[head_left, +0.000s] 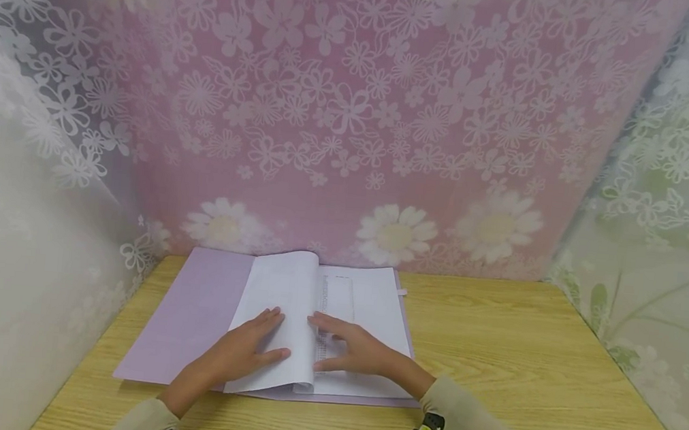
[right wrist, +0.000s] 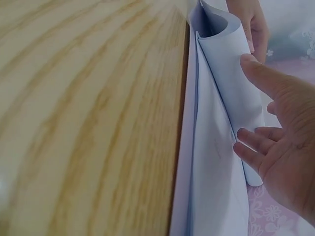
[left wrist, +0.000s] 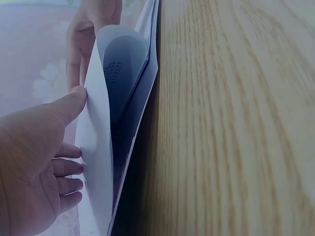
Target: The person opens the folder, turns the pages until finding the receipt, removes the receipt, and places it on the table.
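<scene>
A lilac folder [head_left: 184, 324] lies open on a wooden table [head_left: 529, 354], left of centre, its top against the back edge where floral sheeting [head_left: 342, 105] hangs. Its cover is laid out to the left; turned white pages [head_left: 282, 278] arch over at the bend, and a printed sheet [head_left: 376, 306] lies face up on the right. The page turning looks partly done: the bend stands raised, seemingly left to flatten. The left hand [head_left: 240, 353] rests on the turned pages, fingers extended, gripping nothing; the right hand [head_left: 360, 349], fingers loosely spread, touches the bend without grasping. Bare wood stretches toward the table's right edge; the left edge leaves less room.
</scene>
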Motion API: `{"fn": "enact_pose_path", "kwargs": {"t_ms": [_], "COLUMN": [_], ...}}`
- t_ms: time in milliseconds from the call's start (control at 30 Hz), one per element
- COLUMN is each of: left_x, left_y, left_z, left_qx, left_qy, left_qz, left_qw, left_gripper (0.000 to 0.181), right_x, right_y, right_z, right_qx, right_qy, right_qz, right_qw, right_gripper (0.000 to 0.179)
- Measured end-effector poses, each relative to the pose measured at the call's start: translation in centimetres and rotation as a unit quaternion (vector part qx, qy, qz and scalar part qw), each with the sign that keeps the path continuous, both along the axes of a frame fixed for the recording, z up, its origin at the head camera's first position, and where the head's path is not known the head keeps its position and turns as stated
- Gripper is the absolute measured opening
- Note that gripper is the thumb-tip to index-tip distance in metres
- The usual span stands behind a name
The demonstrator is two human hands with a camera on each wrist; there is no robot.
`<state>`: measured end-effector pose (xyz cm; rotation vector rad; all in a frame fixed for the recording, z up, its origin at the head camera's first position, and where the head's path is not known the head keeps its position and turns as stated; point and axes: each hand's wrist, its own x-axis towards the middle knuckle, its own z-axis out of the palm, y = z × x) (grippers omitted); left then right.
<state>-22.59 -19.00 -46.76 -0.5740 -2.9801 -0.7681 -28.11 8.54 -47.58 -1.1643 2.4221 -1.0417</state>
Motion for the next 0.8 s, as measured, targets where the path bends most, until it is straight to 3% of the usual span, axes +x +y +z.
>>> {"fn": "enact_pose_path", "kwargs": {"t_ms": [400,800], "left_x": [-0.3,0.1], "left_y": [-0.2,-1.1], "left_z": [-0.5,-0.8], "left_qx": [-0.001,-0.026], "left_qy": [-0.011,-0.050], "left_qz": [0.001,-0.002], "left_qw": [0.9999,0.9984], "left_gripper": [0.081,0.089], "right_x": [0.3,0.2], "right_y": [-0.2,0.0], "right_z": [-0.2,-0.6], "right_qx": [0.054,0.084], "right_qy": [0.038,0.050], "right_qz": [0.024,0.034], "right_qw": [0.9975,0.9946], "right_gripper": [0.072,0.064]}}
